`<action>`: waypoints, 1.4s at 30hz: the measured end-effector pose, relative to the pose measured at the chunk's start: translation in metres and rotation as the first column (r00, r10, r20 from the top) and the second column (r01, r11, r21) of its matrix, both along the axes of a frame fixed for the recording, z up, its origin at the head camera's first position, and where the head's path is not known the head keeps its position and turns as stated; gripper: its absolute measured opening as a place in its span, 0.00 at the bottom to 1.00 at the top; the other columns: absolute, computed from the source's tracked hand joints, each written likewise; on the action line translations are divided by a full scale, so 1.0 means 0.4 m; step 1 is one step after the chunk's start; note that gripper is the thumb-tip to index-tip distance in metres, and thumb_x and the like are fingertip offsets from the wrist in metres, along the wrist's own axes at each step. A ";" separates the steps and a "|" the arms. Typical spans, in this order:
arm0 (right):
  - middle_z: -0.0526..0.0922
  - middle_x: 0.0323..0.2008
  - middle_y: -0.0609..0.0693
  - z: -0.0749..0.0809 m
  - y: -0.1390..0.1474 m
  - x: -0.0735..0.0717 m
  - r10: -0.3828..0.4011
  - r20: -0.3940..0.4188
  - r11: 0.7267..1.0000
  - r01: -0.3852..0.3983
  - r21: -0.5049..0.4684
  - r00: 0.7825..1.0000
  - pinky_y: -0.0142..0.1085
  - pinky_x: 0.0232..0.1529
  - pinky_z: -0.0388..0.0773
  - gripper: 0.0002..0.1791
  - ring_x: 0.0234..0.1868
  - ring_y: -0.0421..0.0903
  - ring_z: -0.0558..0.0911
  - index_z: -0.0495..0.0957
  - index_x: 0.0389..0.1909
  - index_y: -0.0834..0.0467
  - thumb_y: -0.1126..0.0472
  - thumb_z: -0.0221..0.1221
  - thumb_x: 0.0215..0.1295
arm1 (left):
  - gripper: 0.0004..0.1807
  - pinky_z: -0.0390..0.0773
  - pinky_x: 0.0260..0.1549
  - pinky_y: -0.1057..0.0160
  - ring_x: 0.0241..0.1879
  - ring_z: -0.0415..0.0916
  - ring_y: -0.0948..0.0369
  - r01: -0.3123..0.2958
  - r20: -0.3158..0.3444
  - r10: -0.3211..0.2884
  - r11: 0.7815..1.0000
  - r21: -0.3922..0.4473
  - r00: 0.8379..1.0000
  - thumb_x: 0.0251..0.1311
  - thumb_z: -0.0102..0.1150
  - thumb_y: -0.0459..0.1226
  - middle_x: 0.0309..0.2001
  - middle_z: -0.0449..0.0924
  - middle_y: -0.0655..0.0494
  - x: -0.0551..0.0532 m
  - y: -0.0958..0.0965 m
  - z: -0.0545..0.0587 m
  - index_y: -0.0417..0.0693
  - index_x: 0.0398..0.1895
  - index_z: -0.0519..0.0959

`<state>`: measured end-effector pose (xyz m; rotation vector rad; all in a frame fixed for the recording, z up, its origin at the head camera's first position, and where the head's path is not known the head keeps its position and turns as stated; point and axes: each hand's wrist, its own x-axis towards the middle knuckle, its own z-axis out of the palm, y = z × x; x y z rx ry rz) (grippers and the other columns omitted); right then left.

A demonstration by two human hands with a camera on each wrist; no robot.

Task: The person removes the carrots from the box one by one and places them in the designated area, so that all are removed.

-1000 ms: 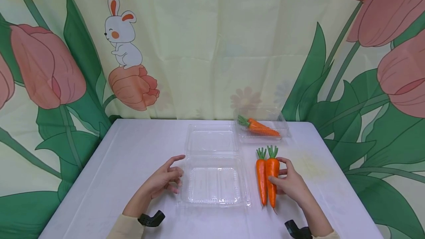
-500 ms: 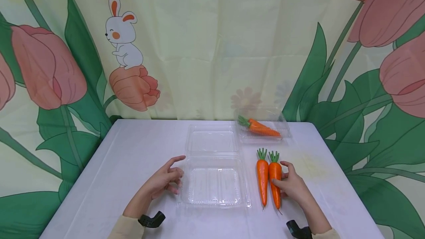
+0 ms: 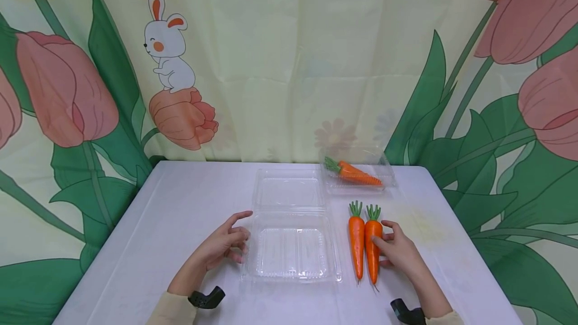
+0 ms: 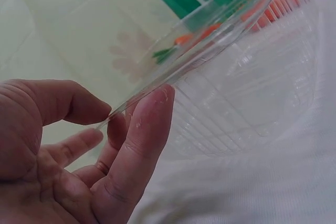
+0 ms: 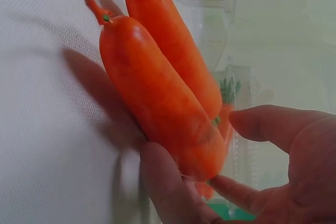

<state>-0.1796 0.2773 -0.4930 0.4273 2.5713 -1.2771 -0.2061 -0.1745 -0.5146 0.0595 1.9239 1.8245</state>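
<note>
In the head view, two orange carrots with green stubby tops lie side by side at the right. My right hand [image 3: 399, 250] is at the right carrot [image 3: 373, 250], its thumb over that carrot. In the right wrist view fingers [image 5: 160, 174] touch the right carrot's side, while the thumb stands slightly apart from it. The left carrot [image 3: 356, 247] lies close beside. My left hand [image 3: 223, 245] pinches the rim of a clear plastic clamshell container [image 3: 291, 280], whose lid [image 3: 289, 189] is folded back flat. Nothing is inside the container.
Behind the two carrots, at the table's far edge, stands another clear container [image 3: 388, 177] with a carrot [image 3: 356, 172] in it. The table has a white cover [image 3: 149, 234]. A printed curtain [image 3: 253, 64] hangs behind it.
My right hand has moved the right carrot slightly right, then a little back left. Its thumb now sits higher along that carrot. The left hand and the container have stayed put.
</note>
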 end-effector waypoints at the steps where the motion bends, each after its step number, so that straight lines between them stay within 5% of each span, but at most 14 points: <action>1: 0.69 0.58 0.72 0.001 0.000 0.000 0.000 -0.001 1.000 0.000 -0.001 1.000 0.39 0.33 0.87 0.41 0.40 0.51 0.82 0.51 0.77 0.62 0.53 0.60 0.73 | 0.38 0.85 0.24 0.63 0.29 0.77 0.60 0.000 0.001 0.000 1.000 0.000 1.000 0.71 0.58 0.35 0.37 0.76 0.49 0.000 0.000 0.000 0.56 0.81 0.54; 21: 0.71 0.62 0.75 0.008 0.030 -0.019 0.066 -0.018 0.994 -0.065 0.094 0.998 0.44 0.44 0.87 0.40 0.45 0.53 0.84 0.54 0.76 0.66 0.48 0.57 0.74 | 0.35 0.85 0.24 0.62 0.29 0.78 0.59 -0.034 -0.007 0.034 0.999 -0.002 0.999 0.73 0.57 0.34 0.42 0.75 0.49 0.014 -0.043 0.016 0.51 0.79 0.55; 32: 0.71 0.61 0.75 -0.009 0.061 -0.035 0.041 0.000 0.994 -0.041 0.102 0.999 0.45 0.46 0.87 0.40 0.45 0.54 0.83 0.55 0.75 0.66 0.48 0.57 0.74 | 0.32 0.85 0.25 0.61 0.32 0.77 0.57 -0.124 -0.035 0.120 0.984 -0.126 0.992 0.73 0.54 0.34 0.45 0.76 0.44 0.023 -0.078 0.019 0.52 0.77 0.57; 34: 0.72 0.61 0.75 -0.013 0.067 -0.038 0.037 -0.001 0.994 -0.037 0.102 0.999 0.44 0.45 0.87 0.39 0.44 0.54 0.83 0.55 0.75 0.66 0.48 0.57 0.74 | 0.31 0.85 0.25 0.61 0.31 0.77 0.56 -0.185 -0.087 0.169 0.956 -0.226 0.982 0.72 0.53 0.34 0.46 0.75 0.44 0.032 -0.070 0.028 0.51 0.76 0.59; 36: 0.72 0.60 0.75 -0.014 0.072 -0.041 0.038 -0.004 0.994 -0.038 0.106 0.999 0.43 0.44 0.87 0.39 0.43 0.53 0.83 0.56 0.74 0.67 0.48 0.57 0.74 | 0.30 0.83 0.26 0.61 0.31 0.77 0.56 -0.255 -0.199 0.192 0.894 -0.368 0.961 0.69 0.53 0.34 0.46 0.75 0.44 0.041 -0.053 0.046 0.48 0.74 0.63; 38: 0.72 0.60 0.75 -0.014 0.077 -0.044 0.039 -0.007 0.993 -0.038 0.109 0.999 0.43 0.43 0.87 0.39 0.42 0.51 0.83 0.56 0.74 0.67 0.48 0.57 0.74 | 0.29 0.82 0.28 0.59 0.35 0.78 0.53 -0.334 -0.352 0.160 0.788 -0.517 0.922 0.66 0.54 0.34 0.47 0.75 0.43 0.052 -0.027 0.067 0.44 0.72 0.67; 40: 0.73 0.59 0.75 -0.012 0.080 -0.048 0.038 -0.009 0.993 -0.037 0.111 0.999 0.42 0.43 0.87 0.39 0.42 0.51 0.83 0.56 0.74 0.67 0.48 0.56 0.74 | 0.28 0.81 0.32 0.55 0.42 0.78 0.49 -0.412 -0.492 0.083 0.673 -0.614 0.867 0.65 0.57 0.35 0.50 0.76 0.41 0.061 0.006 0.090 0.41 0.69 0.72; 42: 0.72 0.59 0.75 -0.011 0.084 -0.051 0.042 -0.013 0.992 -0.040 0.119 0.999 0.42 0.43 0.87 0.39 0.41 0.52 0.83 0.56 0.73 0.68 0.47 0.56 0.74 | 0.25 0.82 0.38 0.49 0.49 0.77 0.45 -0.468 -0.587 -0.005 0.599 -0.650 0.810 0.64 0.60 0.36 0.52 0.77 0.38 0.069 0.045 0.112 0.41 0.65 0.76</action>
